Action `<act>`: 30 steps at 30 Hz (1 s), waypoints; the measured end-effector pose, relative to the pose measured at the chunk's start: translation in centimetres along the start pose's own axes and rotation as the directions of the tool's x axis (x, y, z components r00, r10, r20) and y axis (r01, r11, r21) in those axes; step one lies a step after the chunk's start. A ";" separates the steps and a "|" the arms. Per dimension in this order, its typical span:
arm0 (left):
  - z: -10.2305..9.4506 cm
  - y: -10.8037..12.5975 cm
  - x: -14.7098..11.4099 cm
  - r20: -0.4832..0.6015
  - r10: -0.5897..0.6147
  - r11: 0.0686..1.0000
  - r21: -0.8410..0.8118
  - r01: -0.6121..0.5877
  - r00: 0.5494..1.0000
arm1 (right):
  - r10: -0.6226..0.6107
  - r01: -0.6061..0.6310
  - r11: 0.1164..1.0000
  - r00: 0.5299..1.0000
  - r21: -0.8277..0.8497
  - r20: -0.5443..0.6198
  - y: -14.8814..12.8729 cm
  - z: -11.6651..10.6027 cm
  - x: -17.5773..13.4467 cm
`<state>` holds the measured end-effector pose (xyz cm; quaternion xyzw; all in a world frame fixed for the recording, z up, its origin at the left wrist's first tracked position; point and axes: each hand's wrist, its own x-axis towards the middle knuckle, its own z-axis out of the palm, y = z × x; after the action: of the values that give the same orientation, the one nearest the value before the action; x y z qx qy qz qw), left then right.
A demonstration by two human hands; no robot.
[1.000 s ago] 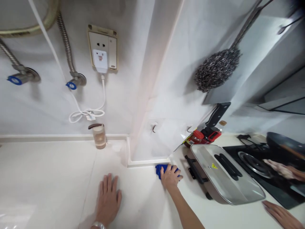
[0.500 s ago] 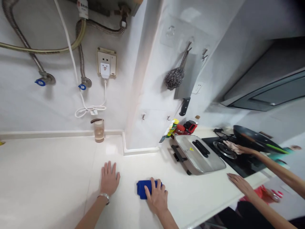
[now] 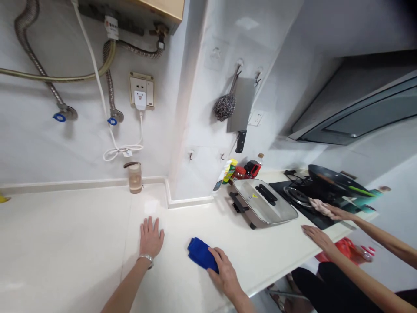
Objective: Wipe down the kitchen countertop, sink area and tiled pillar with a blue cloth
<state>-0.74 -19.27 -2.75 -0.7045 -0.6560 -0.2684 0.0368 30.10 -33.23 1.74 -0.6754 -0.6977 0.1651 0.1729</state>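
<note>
My left hand (image 3: 151, 239) lies flat on the white countertop (image 3: 81, 243), fingers spread, with a silver watch or bracelet (image 3: 147, 260) at the wrist. To its right, a folded blue cloth (image 3: 199, 253) rests slantwise on the same surface. My right hand (image 3: 224, 271) grips the cloth's right end, thumb at the near edge and fingers at the far edge. Behind my left hand, close to the wall, stands a clear cup (image 3: 134, 179) with a dark strap on top.
A lidded electric pan (image 3: 267, 202) sits right of the pillar. Beyond it, a co-worker's hand (image 3: 335, 212) holds a pale cloth (image 3: 321, 207) by the black stove; their other hand (image 3: 316, 234) rests at the counter edge. A cleaver (image 3: 241, 108) and steel scrubber (image 3: 224, 107) hang above.
My right hand has shifted from atop the blue cloth to its right end, and the cloth now lies turned at a slant. My left hand stays flat. The view has shifted slightly.
</note>
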 end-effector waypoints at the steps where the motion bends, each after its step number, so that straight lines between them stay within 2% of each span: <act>1: -0.1 0.0 0.0 0.002 0.000 1.000 0.001 0.000 1.000 | 0.006 -0.007 0.997 1.000 0.072 0.001 0.1 -0.3 0.2; 5: -0.3 0.0 0.0 0.007 -0.001 1.000 0.000 0.001 1.000 | 0.030 -0.026 0.920 1.000 0.391 -0.003 0.6 -2.3 1.2; 7: -0.3 0.0 0.0 0.005 -0.003 1.000 0.002 0.003 1.000 | 0.073 -0.062 0.871 0.997 0.487 -0.004 0.6 -2.9 1.8; 10: -0.2 0.0 0.1 -0.001 -0.002 1.000 0.006 0.002 1.000 | 0.201 -0.177 0.808 0.979 0.561 0.018 0.7 -2.8 2.2; 12: -0.2 0.0 0.1 -0.006 -0.003 1.000 0.008 0.003 1.000 | 0.319 -0.275 0.762 0.947 0.586 0.029 1.3 -2.2 1.6; 14: -0.2 0.0 0.1 -0.009 -0.004 1.000 0.012 0.004 1.000 | 0.410 -0.346 0.770 0.912 0.536 0.000 2.2 -1.8 0.6; 16: -0.3 0.1 0.2 -0.008 -0.001 1.000 0.016 0.001 1.000 | 0.458 -0.399 0.819 0.888 0.411 -0.051 3.1 -1.9 -0.6; 19: -0.5 0.3 0.3 -0.006 0.008 1.000 0.020 -0.007 1.000 | 0.439 -0.421 0.895 0.889 0.145 -0.130 3.5 -2.7 -1.3; 22: -0.5 0.4 0.4 -0.018 0.026 0.999 0.030 -0.026 0.999 | 0.253 -0.279 0.957 0.935 -0.074 -0.250 2.1 -2.3 -0.2; 25: -0.2 0.3 0.3 -0.041 0.053 0.997 0.050 -0.051 0.998 | 0.004 -0.052 0.967 0.982 -0.251 -0.188 0.2 0.2 1.0; 27: 0.0 0.1 0.3 -0.052 0.063 0.996 0.062 -0.059 0.997 | -0.057 0.016 0.948 0.991 -0.319 -0.120 -0.4 2.1 1.1; 30: 0.2 0.0 0.2 -0.053 0.069 0.995 0.073 -0.065 0.996 | -0.064 0.026 0.935 0.993 -0.352 -0.096 0.0 3.5 1.1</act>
<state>-0.70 -18.98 -2.85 -0.7167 -0.6397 -0.2629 0.0888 28.45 -32.08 -1.39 -0.6869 -0.7211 -0.0021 0.0905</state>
